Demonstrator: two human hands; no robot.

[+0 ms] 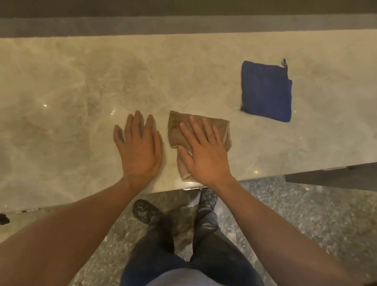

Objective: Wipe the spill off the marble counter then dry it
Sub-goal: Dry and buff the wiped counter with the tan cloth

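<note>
A beige marble counter (60, 111) runs across the view. My right hand (204, 152) lies flat, fingers spread, pressing on a folded brown cloth (176, 125) near the counter's front edge. My left hand (139, 148) rests flat and empty on the bare marble just left of the cloth. A folded blue cloth (265, 90) lies further right and back, apart from both hands. A faint wet trace (235, 108) shows beside the blue cloth's near corner. A dull smeared patch (132, 78) sits behind my left hand.
The counter's front edge (305, 172) runs just behind my wrists, with speckled floor, my legs and shoes below. A dark raised ledge (191, 19) borders the counter's far side. A small dark object (1, 219) sits below the front edge at left.
</note>
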